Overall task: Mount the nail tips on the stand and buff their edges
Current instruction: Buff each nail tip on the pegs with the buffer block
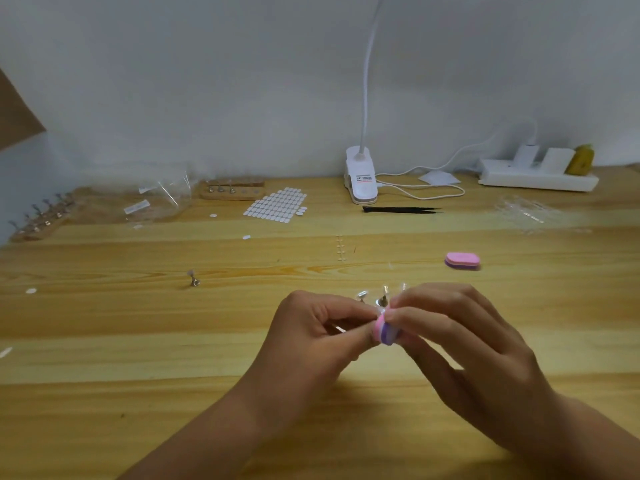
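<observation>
My left hand (322,327) pinches a small clear nail tip on a metal holder (379,310), mostly hidden by my fingertips. Against it my right hand (460,337) presses a pink and purple buffer block (386,332). Just behind my fingers stand two small metal holders (372,297) carrying clear tips. A lone metal holder with a tip (193,278) stands on the wooden table to the left. Wooden stands (232,190) with metal pegs sit at the back, and another row of them (41,220) at the far left.
A second pink buffer block (462,260) lies to the right. A sheet of white adhesive tabs (277,205), clear plastic bags (156,202), black tweezers (401,209), a white clip lamp (360,178), a power strip (536,176) and clear packaging (530,213) line the back of the table.
</observation>
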`<state>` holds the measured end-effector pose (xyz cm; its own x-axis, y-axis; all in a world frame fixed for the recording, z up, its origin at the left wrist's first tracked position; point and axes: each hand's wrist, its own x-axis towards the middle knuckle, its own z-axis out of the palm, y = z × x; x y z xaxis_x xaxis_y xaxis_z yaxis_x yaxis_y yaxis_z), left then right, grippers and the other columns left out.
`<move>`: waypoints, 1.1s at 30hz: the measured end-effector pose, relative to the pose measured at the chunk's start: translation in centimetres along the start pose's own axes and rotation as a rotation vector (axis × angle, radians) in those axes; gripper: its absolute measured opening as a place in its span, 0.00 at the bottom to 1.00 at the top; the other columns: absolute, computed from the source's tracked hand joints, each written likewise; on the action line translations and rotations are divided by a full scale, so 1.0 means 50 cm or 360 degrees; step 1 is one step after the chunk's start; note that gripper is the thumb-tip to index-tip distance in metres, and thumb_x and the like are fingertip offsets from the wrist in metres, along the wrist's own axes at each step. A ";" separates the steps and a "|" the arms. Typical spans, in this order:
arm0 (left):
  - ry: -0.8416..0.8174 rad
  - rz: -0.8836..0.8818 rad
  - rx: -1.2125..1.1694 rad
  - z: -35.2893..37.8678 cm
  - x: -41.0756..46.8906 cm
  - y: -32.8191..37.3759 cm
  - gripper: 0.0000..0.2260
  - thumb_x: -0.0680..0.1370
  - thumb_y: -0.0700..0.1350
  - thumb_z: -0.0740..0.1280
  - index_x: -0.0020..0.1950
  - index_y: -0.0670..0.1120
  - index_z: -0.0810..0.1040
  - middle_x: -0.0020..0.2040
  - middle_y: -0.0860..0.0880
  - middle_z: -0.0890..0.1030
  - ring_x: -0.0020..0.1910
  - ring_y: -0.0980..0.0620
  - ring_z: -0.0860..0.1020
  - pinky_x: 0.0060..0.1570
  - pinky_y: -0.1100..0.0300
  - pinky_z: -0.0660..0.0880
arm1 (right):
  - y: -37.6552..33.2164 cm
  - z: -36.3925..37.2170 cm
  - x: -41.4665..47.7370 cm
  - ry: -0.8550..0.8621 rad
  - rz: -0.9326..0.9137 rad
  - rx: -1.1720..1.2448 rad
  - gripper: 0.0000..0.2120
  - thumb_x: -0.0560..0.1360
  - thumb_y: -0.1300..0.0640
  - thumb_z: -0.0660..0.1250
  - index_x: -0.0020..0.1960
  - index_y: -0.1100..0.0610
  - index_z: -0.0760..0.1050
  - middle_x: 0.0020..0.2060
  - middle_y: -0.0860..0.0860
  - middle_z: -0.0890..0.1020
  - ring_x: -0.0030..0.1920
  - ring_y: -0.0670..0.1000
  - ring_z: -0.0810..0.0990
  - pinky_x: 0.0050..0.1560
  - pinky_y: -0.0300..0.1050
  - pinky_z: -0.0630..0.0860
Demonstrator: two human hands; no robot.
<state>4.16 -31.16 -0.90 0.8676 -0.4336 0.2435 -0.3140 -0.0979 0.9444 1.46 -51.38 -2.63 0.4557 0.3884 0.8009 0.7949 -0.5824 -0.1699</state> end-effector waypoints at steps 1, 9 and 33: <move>0.0006 0.0010 0.0014 0.000 0.000 0.000 0.05 0.73 0.49 0.74 0.47 0.52 0.87 0.40 0.52 0.86 0.36 0.58 0.80 0.33 0.58 0.77 | 0.000 -0.001 0.000 0.0003 0.0000 -0.0015 0.11 0.77 0.66 0.68 0.59 0.60 0.76 0.53 0.55 0.81 0.55 0.53 0.79 0.58 0.44 0.75; 0.0066 0.0050 0.0066 0.000 0.004 -0.004 0.06 0.71 0.51 0.74 0.46 0.53 0.87 0.39 0.55 0.86 0.36 0.60 0.81 0.34 0.65 0.76 | 0.001 0.003 -0.002 -0.0044 -0.0001 -0.0058 0.11 0.77 0.67 0.68 0.59 0.61 0.77 0.53 0.56 0.81 0.55 0.54 0.79 0.58 0.44 0.74; 0.0040 -0.0024 -0.0030 0.008 0.000 -0.006 0.05 0.71 0.52 0.76 0.45 0.54 0.87 0.40 0.52 0.86 0.37 0.57 0.81 0.33 0.59 0.77 | 0.006 -0.002 -0.005 -0.0002 0.0046 0.0045 0.12 0.77 0.66 0.67 0.59 0.59 0.75 0.55 0.53 0.79 0.57 0.52 0.78 0.59 0.43 0.73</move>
<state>4.11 -31.49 -1.25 0.8817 -0.4097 0.2342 -0.2936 -0.0875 0.9519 1.55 -51.74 -2.85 0.4790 0.3725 0.7949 0.7924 -0.5731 -0.2089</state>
